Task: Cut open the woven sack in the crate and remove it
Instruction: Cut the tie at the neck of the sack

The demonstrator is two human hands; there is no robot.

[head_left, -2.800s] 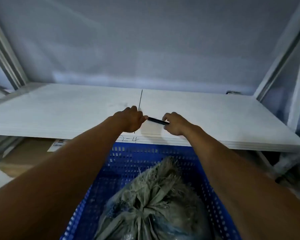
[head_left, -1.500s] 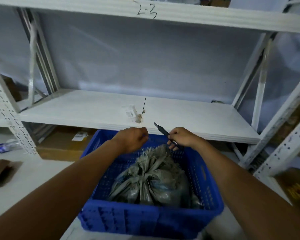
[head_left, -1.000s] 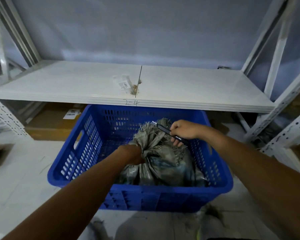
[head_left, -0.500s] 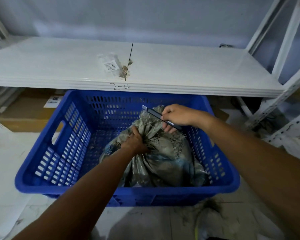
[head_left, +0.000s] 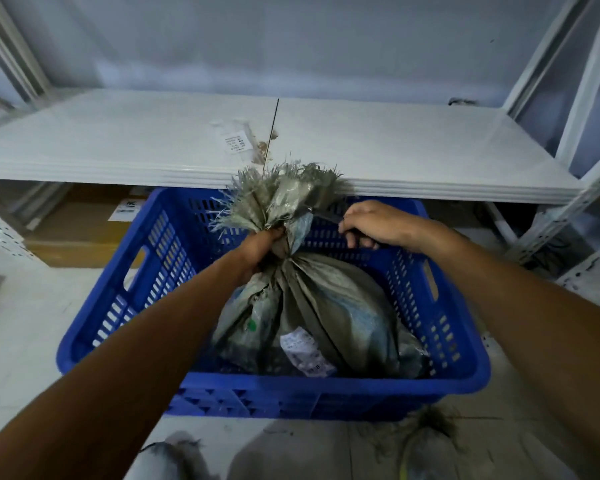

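Left hand (head_left: 262, 249) around sack (head_left: 326, 306) neck

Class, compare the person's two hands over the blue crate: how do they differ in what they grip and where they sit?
The left hand clenches the woven sack at its gathered neck; the right hand holds a dark cutter. The left hand sits at the sack's centre; the right hand is off to its side, blade towards the frayed top. Both are above the crate.

1. The crate (head_left: 118, 306) stands on the floor (head_left: 21, 327) before the shelf's (head_left: 413, 150) front edge.
2. The sack (head_left: 326, 306) lies in the crate, its neck raised.
3. The left hand (head_left: 260, 249) clasps the neck; the right hand (head_left: 374, 225) is just right of it, with a knife (head_left: 321, 215).
4. A label (head_left: 235, 143) lies on the shelf near its front edge.
5. A box (head_left: 80, 230) sits under the shelf, behind the crate's left corner.
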